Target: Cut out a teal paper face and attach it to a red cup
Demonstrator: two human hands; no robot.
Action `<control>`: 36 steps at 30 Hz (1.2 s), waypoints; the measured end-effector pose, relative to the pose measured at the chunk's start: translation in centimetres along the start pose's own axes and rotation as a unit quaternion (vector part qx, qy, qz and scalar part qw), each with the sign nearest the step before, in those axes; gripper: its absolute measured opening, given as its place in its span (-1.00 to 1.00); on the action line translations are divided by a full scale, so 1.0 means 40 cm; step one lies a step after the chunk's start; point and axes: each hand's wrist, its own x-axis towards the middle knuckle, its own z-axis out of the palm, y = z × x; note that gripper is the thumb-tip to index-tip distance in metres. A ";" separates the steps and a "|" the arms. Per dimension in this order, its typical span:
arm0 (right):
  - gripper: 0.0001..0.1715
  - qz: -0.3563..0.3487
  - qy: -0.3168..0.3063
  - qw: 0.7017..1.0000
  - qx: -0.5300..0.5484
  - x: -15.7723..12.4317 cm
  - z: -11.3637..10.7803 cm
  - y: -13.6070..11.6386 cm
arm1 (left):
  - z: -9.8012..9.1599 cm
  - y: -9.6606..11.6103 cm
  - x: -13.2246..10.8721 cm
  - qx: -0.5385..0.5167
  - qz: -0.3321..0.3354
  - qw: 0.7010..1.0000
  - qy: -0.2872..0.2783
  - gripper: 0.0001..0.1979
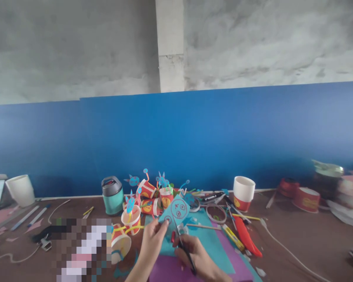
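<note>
A small piece of light-blue paper point(174, 211), with round faces drawn on it in dark lines, is pinched in my left hand point(153, 238). My right hand point(195, 254) grips a pair of black-handled scissors point(189, 260), whose blades point up at the paper's lower right edge. I cannot tell whether the blades are parted. Beneath both hands lie a larger blue sheet point(220, 250) and a purple sheet point(164, 270). Behind the paper, several decorated paper cups point(131, 219) with blue cut-out figures on bent straws stand or lie in a cluster.
A teal lidded jar point(112, 197) stands left of the cups. To the right are stacked paper cups point(243, 194), a yellow utility knife point(233, 237), a red curved object point(247, 239) and a tape roll point(216, 214). A white cable point(288, 252) crosses the brown table. Behind rises a blue panel point(194, 137).
</note>
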 end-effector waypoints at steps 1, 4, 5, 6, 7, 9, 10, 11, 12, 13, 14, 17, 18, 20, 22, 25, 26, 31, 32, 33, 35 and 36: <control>-0.76 0.003 0.001 1.000 -0.001 -0.001 0.000 -0.004 | 0.003 -0.007 -0.004 0.005 0.006 1.000 -0.010 -0.61; -0.69 0.011 0.000 1.000 -0.004 -0.006 0.003 -0.019 | 0.007 -0.014 -0.011 0.005 0.005 0.999 -0.032 -0.61; -0.69 0.010 -0.003 1.000 -0.006 -0.007 0.005 -0.023 | 0.006 -0.013 -0.012 0.001 -0.001 0.999 -0.039 -0.61; -0.69 0.009 -0.005 1.000 -0.009 -0.009 0.007 -0.027 | 0.004 -0.012 -0.013 -0.005 -0.008 0.999 -0.045 -0.61; -0.69 0.008 -0.005 1.000 -0.015 -0.010 0.009 -0.029 | 0.002 -0.011 -0.013 -0.012 -0.016 0.999 -0.049 -0.60; -0.69 0.011 0.002 0.999 -0.033 -0.011 0.012 -0.031 | -0.003 -0.010 -0.014 -0.024 -0.031 0.998 -0.049 -0.58; -0.70 0.014 0.007 0.999 -0.041 -0.011 0.012 -0.031 | -0.005 -0.011 -0.015 -0.030 -0.036 0.998 -0.046 -0.57; -0.70 0.017 0.011 0.999 -0.049 -0.011 0.011 -0.031 | -0.006 -0.012 -0.015 -0.035 -0.038 0.998 -0.040 -0.56; -0.70 0.022 0.013 0.998 -0.055 -0.011 0.010 -0.032 | -0.007 -0.013 -0.015 -0.040 -0.038 0.998 -0.033 -0.56; -0.70 0.025 0.011 0.998 -0.058 -0.011 0.009 -0.033 | -0.007 -0.013 -0.015 -0.045 -0.036 0.998 -0.030 -0.56; -0.70 0.025 0.008 0.998 -0.059 -0.011 0.008 -0.035 | -0.006 -0.012 -0.016 -0.053 -0.035 0.997 -0.035 -0.57; -0.71 0.014 0.000 0.999 -0.047 -0.011 0.006 -0.038 | -0.002 -0.006 -0.018 -0.084 -0.041 0.991 -0.094 -0.64; -0.72 0.011 0.002 0.999 -0.044 -0.011 0.005 -0.037 | -0.001 -0.003 -0.020 -0.092 -0.044 0.988 -0.114 -0.65; -0.70 0.011 0.009 0.999 -0.050 -0.010 0.004 -0.033 | 0.002 0.003 -0.024 -0.098 -0.049 0.986 -0.126 -0.66; -0.67 0.021 0.013 0.997 -0.067 -0.007 0.001 -0.027 | 0.004 0.011 -0.029 -0.098 -0.060 0.987 -0.109 -0.67; -0.64 0.037 0.008 0.996 -0.082 -0.003 -0.005 -0.020 | 0.005 0.023 -0.036 -0.102 -0.089 0.987 -0.087 -0.66; -0.64 0.041 0.006 0.996 -0.084 -0.003 -0.007 -0.020 | 0.004 0.025 -0.037 -0.103 -0.095 0.987 -0.081 -0.67; -0.60 0.045 0.010 0.997 -0.058 -0.004 -0.014 -0.034 | 0.003 0.006 -0.032 -0.081 -0.084 0.990 -0.077 -0.66; -0.59 0.041 0.017 0.998 -0.041 -0.004 -0.015 -0.038 | 0.003 -0.003 -0.030 -0.068 -0.072 0.991 -0.086 -0.67; -0.57 0.037 0.029 0.999 -0.023 -0.004 -0.015 -0.041 | 0.004 -0.011 -0.029 -0.052 -0.056 0.992 -0.101 -0.68; -0.52 0.029 0.058 0.998 0.003 -0.002 -0.016 -0.044 | 0.006 -0.022 -0.031 -0.003 -0.024 0.990 -0.137 -0.71; -0.50 0.026 0.070 0.997 0.007 0.000 -0.016 -0.043 | 0.007 -0.024 -0.034 0.028 -0.011 0.988 -0.152 -0.72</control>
